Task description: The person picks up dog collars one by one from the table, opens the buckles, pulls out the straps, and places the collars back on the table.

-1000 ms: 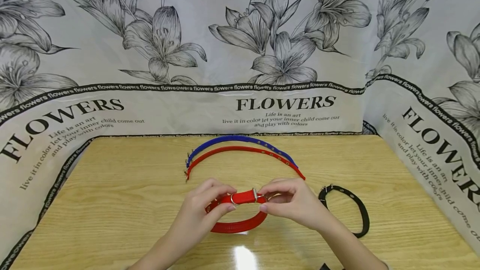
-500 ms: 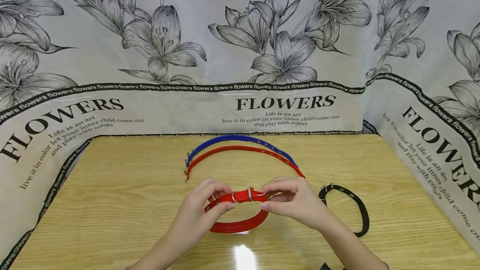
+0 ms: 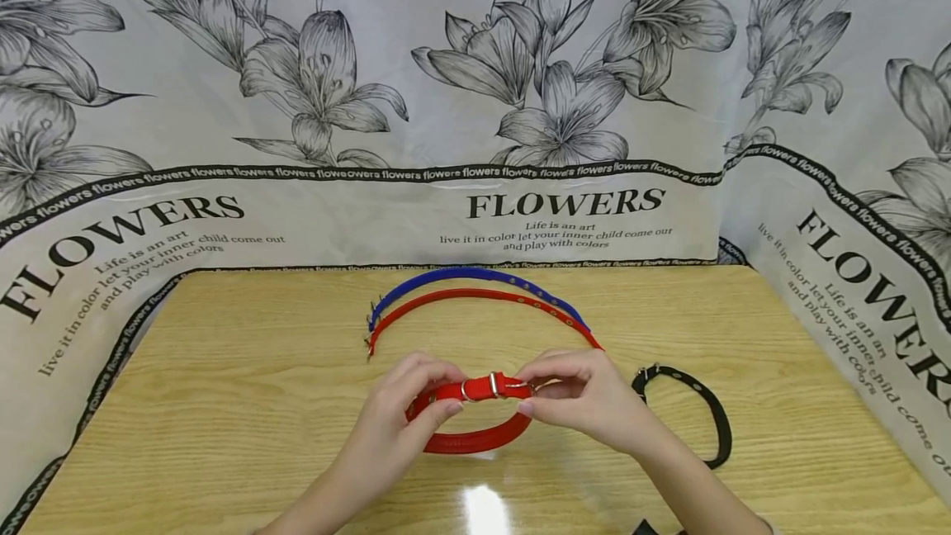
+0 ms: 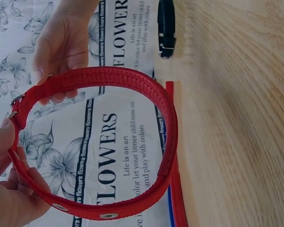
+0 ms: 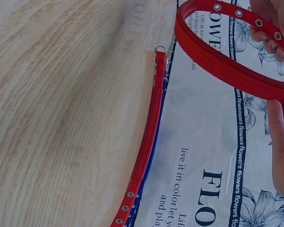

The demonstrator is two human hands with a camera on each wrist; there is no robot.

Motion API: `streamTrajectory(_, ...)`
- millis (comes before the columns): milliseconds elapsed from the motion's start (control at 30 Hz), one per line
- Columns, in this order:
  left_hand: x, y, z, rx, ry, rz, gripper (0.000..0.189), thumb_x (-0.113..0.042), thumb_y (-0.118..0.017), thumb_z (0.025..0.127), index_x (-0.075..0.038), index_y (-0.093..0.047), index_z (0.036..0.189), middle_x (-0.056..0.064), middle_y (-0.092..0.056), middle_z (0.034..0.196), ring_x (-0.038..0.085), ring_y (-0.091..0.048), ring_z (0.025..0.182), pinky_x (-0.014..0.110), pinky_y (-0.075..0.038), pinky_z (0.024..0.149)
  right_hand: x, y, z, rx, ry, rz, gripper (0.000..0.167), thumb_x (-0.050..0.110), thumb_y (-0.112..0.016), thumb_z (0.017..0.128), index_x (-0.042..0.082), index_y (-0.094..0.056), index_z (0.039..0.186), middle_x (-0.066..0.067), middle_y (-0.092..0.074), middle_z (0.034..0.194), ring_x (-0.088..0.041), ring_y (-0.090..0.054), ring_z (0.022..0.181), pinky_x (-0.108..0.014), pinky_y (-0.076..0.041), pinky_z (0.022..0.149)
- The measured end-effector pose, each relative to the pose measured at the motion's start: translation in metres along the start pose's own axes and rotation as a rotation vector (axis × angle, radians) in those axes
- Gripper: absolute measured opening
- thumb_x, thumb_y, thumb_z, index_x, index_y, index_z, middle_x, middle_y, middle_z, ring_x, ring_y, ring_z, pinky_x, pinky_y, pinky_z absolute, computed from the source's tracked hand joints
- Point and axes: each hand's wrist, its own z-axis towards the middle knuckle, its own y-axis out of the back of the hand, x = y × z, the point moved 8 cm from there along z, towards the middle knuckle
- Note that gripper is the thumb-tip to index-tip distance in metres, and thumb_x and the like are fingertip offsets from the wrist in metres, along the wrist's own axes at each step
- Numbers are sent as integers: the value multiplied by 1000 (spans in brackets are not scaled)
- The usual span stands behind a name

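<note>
A red pet collar [image 3: 475,440], closed into a loop, is held up over the table between both hands. My left hand [image 3: 401,407] pinches the strap beside a metal ring [image 3: 467,390], thumb in front and fingers behind. From the other side, my right hand [image 3: 587,399] pinches the strap just right of the silver buckle [image 3: 494,385]. In the left wrist view the collar [image 4: 168,127] shows its ridged inner face and eyelets at the bottom. Several eyelets line the collar [image 5: 227,71] in the right wrist view.
A second red collar [image 3: 461,295] and a blue collar [image 3: 453,275] lie stretched in arcs at the back of the wooden table [image 3: 223,403]. To the right rests a black collar [image 3: 721,428], looped. A flower-printed cloth [image 3: 371,221] hangs behind the table.
Compared with a second ago, the buckle sits slightly further left, with more red strap showing between it and my right fingers. The loop's lower side has risen a little.
</note>
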Motion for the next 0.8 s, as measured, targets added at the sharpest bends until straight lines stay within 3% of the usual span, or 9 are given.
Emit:
streamTrajectory(133,-2,1,-1,-5,-18,10,23,-3,-64,85,-11,-64,107,-3,-58,98,10,-54,81,23,-50,67,2,1,0,-6,17,-1,21,0,-71,79,-6,-67,99,-13,-65,93,-22,-67,80,-36,-55,66)
streamTrajectory(333,-2,2,-3,-3,-8,25,28,-4,-60,88,-13,-65,114,-3,-53,97,9,-48,78,20,-46,60,-3,6,-2,-20,-50,22,24,1,-70,80,-8,-65,101,-11,-65,97,-23,-67,83,-35,-55,68)
streamTrajectory(533,-2,2,-2,-4,-5,79,28,-7,-63,88,-12,-64,115,-6,-53,100,9,-49,84,21,-48,66,-3,5,-1,-20,-37,19,24,0,-71,79,-8,-65,101,-13,-64,96,-23,-67,82,-36,-55,68)
streamTrajectory(667,-7,5,-3,-42,-104,162,30,-6,-70,82,-10,-66,111,-3,-56,101,11,-50,90,23,-48,71,-4,2,-1,-4,-35,6,23,1,-72,79,-7,-66,100,-16,-64,95,-22,-67,81,-36,-55,67)
streamTrajectory(800,-10,4,-2,-59,-188,229,32,-6,-76,75,-9,-68,106,-4,-59,97,10,-52,87,20,-47,69,-6,1,-1,5,-55,-22,23,4,-72,80,-5,-67,100,-19,-63,96,-22,-66,82,-35,-55,68)
